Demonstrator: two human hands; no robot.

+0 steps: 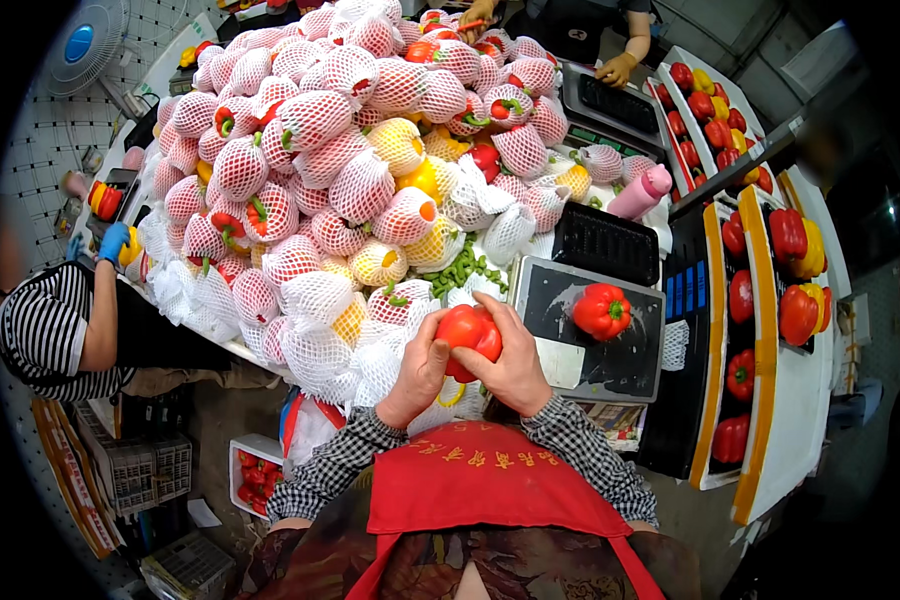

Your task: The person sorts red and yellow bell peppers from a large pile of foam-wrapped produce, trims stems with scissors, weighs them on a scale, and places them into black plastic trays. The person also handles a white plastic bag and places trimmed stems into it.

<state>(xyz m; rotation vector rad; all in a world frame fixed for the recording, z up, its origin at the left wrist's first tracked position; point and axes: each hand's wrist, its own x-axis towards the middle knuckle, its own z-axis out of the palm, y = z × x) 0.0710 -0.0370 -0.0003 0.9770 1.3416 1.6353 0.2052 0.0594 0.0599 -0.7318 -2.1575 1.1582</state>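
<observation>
Background, 11 o'clock: net-wrapped peppers [355, 130] lie heaped in my camera view. At dial centre, I observe one bare red pepper [473, 330], held between both hands. Left hand [410, 378]: fingers curved, narrowly closed on the pepper's 8 o'clock side. Right hand [513, 370]: fingers curved around its 4 o'clock side, thumb against the near face. At 3 o'clock, a scale [625, 368] bears a second red pepper [601, 312].
</observation>
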